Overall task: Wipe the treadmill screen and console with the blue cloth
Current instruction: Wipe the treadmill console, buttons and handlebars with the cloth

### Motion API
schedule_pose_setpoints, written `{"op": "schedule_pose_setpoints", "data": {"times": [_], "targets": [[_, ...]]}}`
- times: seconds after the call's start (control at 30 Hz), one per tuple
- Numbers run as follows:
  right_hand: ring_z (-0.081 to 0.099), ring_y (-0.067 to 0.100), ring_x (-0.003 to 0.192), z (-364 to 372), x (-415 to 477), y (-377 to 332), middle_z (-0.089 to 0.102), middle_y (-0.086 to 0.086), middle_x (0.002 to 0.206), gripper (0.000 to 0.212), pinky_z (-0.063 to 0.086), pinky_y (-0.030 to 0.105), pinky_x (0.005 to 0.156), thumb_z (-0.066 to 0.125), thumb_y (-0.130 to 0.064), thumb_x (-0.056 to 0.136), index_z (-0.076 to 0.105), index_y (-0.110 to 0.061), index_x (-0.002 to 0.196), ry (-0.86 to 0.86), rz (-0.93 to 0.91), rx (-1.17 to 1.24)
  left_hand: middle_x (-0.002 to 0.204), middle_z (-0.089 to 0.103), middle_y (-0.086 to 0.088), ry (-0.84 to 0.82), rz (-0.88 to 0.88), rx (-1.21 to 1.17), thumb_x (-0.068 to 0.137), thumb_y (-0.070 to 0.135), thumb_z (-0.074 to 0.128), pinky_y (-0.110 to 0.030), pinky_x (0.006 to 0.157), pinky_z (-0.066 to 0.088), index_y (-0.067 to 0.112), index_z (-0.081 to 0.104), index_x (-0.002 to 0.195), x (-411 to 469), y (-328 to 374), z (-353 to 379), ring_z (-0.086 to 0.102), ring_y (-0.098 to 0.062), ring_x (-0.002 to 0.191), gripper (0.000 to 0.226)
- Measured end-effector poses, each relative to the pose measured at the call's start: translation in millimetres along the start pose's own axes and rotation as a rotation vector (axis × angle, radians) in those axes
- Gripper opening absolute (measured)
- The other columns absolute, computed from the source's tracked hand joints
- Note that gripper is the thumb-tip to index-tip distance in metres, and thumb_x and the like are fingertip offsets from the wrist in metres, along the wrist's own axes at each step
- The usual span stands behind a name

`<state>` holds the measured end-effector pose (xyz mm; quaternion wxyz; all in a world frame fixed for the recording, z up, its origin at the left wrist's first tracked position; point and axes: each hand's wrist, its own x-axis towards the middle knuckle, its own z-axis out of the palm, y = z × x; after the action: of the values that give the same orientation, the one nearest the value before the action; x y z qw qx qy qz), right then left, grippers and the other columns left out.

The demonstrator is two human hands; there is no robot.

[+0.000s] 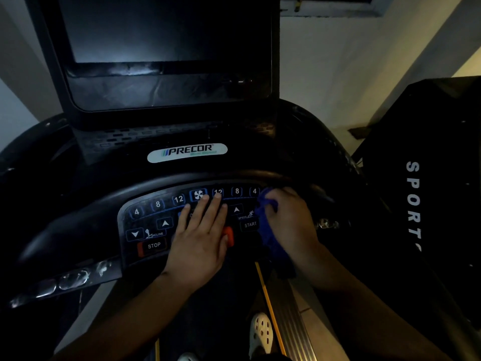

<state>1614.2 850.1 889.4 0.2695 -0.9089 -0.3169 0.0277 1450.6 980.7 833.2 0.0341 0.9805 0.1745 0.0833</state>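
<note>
The treadmill's dark screen (156,35) stands at the top, unlit. Below it the black console (156,204) carries a curved keypad with number, arrow, STOP and START keys. My left hand (200,238) lies flat on the middle of the keypad, fingers straight, tips reaching the fan key. My right hand (291,220) grips the blue cloth (270,243) and presses it against the keypad's right end, beside the START key. The cloth hangs down under my palm. A red stop clip (228,235) shows between my hands.
A white Precor badge (187,152) sits above the keypad. Silver grip sensors (73,280) line the handlebar at lower left. A second black machine (429,178) stands close on the right. A white shoe (261,334) rests on the belt by the yellow-edged side rail (286,321).
</note>
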Motion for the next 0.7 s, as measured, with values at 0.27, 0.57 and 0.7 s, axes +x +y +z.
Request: {"op": "schedule_pose_setpoints", "data": {"times": [0.27,0.57,0.7], "targets": [[0.055,0.002,0.087,-4.8,8.7,-11.1,0.052,-0.011,0.107,0.013,0.038,0.009,0.072,0.056,-0.019,0.094,0.062,-0.024,0.104,0.027,-0.048,0.042,0.166,0.016,-0.006,-0.01,-0.003,0.012,0.099,0.043,0.035,-0.054,0.122,0.014,0.015,0.03,0.155,-0.7,-0.1,1.2,0.009,-0.025,0.154,0.063],[0.056,0.006,0.091,-4.2,7.9,-10.0,0.054,-0.006,0.11,0.016,0.045,0.022,0.08,0.056,-0.018,0.094,0.064,-0.022,0.107,-0.016,-0.031,-0.003,0.165,0.02,-0.007,0.01,-0.001,0.001,0.097,0.041,0.037,-0.056,0.121,0.017,0.014,0.034,0.153,0.6,0.8,2.0,0.014,-0.027,0.153,0.063],[0.058,0.012,0.096,2.1,21.6,-19.4,0.056,-0.003,0.112,0.014,0.047,0.025,0.082,0.057,-0.019,0.092,0.063,-0.02,0.104,0.082,-0.078,0.009,0.164,0.022,-0.007,0.017,0.001,-0.001,0.096,0.041,0.039,-0.056,0.12,0.019,0.013,0.037,0.152,0.9,0.6,1.6,0.015,-0.027,0.152,0.063]]}}
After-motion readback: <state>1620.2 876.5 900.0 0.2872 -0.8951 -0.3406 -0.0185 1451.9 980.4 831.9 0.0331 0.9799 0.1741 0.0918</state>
